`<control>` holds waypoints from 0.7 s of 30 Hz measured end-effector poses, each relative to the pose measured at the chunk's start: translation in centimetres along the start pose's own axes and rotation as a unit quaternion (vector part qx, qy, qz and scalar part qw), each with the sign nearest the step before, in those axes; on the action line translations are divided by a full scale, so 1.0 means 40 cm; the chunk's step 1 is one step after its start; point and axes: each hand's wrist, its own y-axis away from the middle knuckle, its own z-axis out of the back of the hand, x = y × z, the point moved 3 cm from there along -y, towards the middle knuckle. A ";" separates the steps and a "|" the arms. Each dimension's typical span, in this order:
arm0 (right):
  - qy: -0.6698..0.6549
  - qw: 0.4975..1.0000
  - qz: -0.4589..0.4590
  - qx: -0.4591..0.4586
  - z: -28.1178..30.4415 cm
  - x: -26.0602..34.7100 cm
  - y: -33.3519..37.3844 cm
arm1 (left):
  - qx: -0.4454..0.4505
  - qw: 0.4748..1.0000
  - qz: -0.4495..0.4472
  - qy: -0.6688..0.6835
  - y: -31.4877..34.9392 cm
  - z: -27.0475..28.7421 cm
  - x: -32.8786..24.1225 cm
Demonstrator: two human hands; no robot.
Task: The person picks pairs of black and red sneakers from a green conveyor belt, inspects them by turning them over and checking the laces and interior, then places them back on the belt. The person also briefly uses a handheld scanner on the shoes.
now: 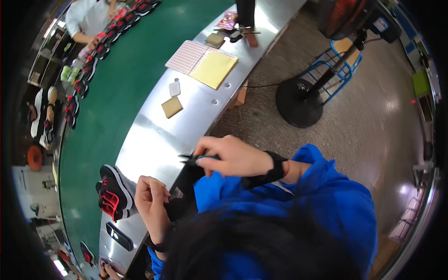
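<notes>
- Your left hand (151,198) is curled, fingers bunched; I cannot tell whether it pinches anything.
- Your right hand (228,156) grips black snips (187,159), blades pointing left, apart from your left hand and up to its right in view.
- Black-and-red shoes (115,190) lie left of your left hand, the nearer one, on the metal bench (148,140), long axis running mostly up-down in view.

Legible wording — none. Pale label (381,23) on the motor housing (391,32) of a standing fan (333,71): too small to read. White marking (302,86) on its round black base (298,111): indecipherable. Multicoloured print on a pink packet (227,21), atop the metal surface (151,116) — likewise unreadable.
</notes>
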 end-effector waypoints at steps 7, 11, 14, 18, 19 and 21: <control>0.194 0.980 -0.030 -0.036 0.108 -0.099 0.021 | -0.042 0.997 0.049 0.037 0.027 0.070 0.062; 0.208 0.975 -0.070 -0.032 0.118 -0.086 0.009 | -0.009 0.997 0.068 0.030 0.039 0.068 0.078; 0.235 0.969 -0.069 -0.025 0.115 -0.091 -0.001 | -0.002 0.997 0.075 0.029 0.041 0.071 0.086; 0.207 0.977 -0.050 -0.017 0.097 -0.095 -0.020 | -0.021 0.996 0.073 0.041 0.048 0.094 0.099; 0.204 0.977 -0.054 -0.016 0.092 -0.091 -0.025 | -0.026 0.996 0.073 0.044 0.047 0.107 0.108; 0.196 0.979 -0.058 -0.015 0.080 -0.083 -0.040 | -0.059 0.996 0.061 0.034 0.044 0.141 0.118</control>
